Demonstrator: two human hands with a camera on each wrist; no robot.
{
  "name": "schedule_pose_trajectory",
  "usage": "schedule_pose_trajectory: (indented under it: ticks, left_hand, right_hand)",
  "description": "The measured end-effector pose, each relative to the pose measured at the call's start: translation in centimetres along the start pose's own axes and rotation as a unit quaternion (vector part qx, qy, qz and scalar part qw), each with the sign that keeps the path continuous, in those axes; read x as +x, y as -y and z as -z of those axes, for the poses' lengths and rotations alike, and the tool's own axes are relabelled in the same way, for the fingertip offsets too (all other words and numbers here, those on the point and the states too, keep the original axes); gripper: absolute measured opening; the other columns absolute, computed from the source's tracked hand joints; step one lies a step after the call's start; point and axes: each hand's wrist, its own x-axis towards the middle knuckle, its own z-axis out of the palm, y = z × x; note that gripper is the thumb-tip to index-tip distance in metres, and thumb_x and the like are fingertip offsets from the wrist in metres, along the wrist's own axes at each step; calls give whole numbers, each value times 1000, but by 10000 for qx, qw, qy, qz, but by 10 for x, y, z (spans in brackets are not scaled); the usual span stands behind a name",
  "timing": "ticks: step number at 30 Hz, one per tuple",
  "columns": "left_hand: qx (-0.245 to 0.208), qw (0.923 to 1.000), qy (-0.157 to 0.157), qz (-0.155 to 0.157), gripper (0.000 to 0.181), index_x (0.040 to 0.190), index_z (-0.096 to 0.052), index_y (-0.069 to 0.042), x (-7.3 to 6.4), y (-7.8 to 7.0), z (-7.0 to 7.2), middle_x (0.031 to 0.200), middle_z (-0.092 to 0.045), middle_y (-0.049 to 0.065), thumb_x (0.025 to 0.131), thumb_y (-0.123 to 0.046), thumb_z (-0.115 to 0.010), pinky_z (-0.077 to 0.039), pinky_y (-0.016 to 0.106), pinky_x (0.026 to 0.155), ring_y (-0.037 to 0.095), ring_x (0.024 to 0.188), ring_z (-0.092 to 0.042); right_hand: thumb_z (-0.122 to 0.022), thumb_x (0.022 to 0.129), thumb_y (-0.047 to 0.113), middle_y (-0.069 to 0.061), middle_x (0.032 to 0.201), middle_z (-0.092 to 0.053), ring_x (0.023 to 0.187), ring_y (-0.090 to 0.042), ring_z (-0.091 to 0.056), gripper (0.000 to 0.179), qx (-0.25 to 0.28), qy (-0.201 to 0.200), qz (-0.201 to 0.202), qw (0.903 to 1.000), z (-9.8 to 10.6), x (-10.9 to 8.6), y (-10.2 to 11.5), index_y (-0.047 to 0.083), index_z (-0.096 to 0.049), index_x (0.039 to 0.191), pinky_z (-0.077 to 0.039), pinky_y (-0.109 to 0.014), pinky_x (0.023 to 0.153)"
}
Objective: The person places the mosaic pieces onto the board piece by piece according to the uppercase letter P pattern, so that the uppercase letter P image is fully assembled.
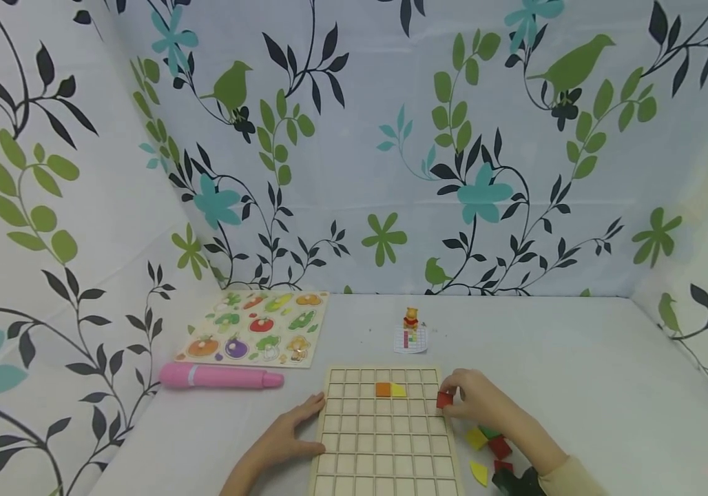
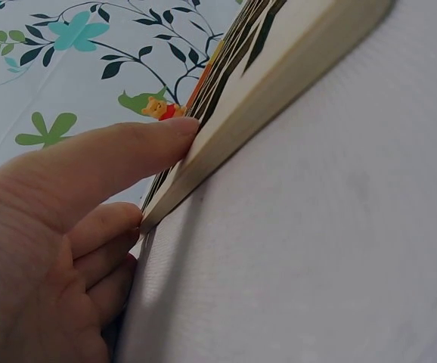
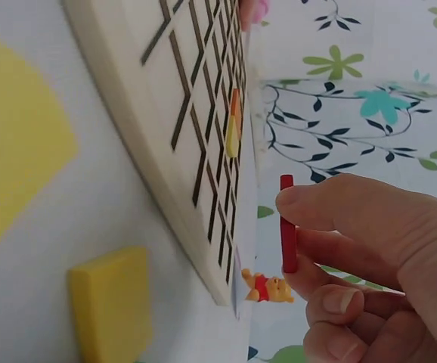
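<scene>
A wooden grid board (image 1: 379, 444) lies in front of me, with an orange tile (image 1: 383, 390) and a yellow tile (image 1: 398, 390) side by side in its upper rows. My left hand (image 1: 292, 430) rests against the board's left edge, thumb and fingers spread along it; the left wrist view shows the thumb touching the rim. Between thumb and fingers, my right hand (image 1: 478, 398) pinches a red square tile (image 3: 287, 224) over the board's upper right edge. In the right wrist view that tile is seen edge-on, held apart from the board.
Several loose yellow, green and red tiles (image 1: 500, 448) lie right of the board, beside a dark object (image 1: 518, 482). Behind stand a small bear figure (image 1: 411, 318) and a printed card (image 1: 410, 340). At left are a vegetable puzzle board (image 1: 253, 331) and a pink marker-like tube (image 1: 220, 376).
</scene>
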Motion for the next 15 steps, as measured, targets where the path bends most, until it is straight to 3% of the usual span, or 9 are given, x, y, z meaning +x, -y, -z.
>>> schedule_pose_trajectory:
  ticks: [15]
  left_hand:
    - [27,9999,-64,-144,76,131,-44,-3,1,2,0,140,-34,8,70,-35,-74,-19,53,101,32,127,-26]
  right_hand:
    - [-72,72,8,3,76,-58,66,-19,-51,15,-67,-198,1018,9946,-5,46,26,3,-66,85,-44,-19,52]
